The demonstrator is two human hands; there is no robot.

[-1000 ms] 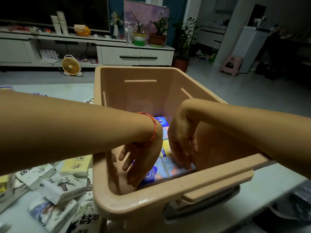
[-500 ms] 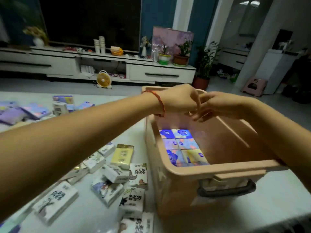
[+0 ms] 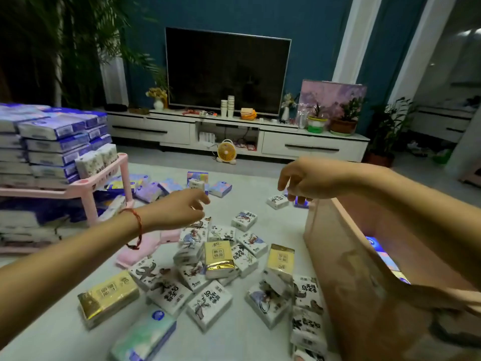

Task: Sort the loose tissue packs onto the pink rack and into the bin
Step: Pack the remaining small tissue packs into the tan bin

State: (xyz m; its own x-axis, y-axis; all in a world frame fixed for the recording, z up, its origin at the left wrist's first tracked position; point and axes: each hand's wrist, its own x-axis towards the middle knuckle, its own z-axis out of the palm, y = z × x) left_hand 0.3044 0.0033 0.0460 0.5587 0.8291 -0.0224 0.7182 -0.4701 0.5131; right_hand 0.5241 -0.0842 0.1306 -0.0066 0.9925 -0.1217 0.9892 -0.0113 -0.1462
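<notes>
Dim living room, pale surface (image 3: 250,178): packs (image 3: 218,259) lie scattered between rack (image 3: 86,183) and bin (image 3: 338,246). Above them left hand (image 3: 179,209) and right hand (image 3: 304,178) hover, fingers loosely curled, empty. Packs probably light, squashy, slick-wrapped; pinch across the narrow sides.

Far beyond the left hand (image 3: 179,209), a dark television (image 3: 227,71) hangs on a teal wall (image 3: 312,35) over a long white TV cabinet (image 3: 312,144). A small yellow fan (image 3: 226,154) sits on the grey floor (image 3: 161,153) below. Potted plants (image 3: 343,118) stand beyond the right hand (image 3: 304,178). The light is dim.
</notes>
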